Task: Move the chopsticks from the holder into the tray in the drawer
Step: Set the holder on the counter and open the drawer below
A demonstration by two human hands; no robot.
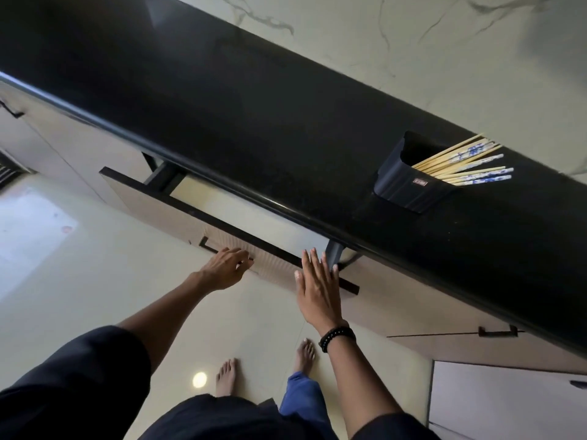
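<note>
Black counter [286, 138]: carries the holder [409, 185], with all the chopsticks [467, 163] in it.
Drawer [190, 214]: partly open; we see no tray.
Left grip [227, 268]: fingers curled at the handle [208, 244].
Right grip [317, 293]: flat, holding nothing, at the drawer front.
Progress: we judge no chopsticks moved yet.
Label [419, 182]: red, writing unreadable.

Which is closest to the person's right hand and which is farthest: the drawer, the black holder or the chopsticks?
Counting out from the right hand:
1. Drawer: right at the fingertips, under the counter.
2. Holder: up on the counter, off to the right.
3. Chopsticks: sticking out of the holder's far side, farthest away.
</note>
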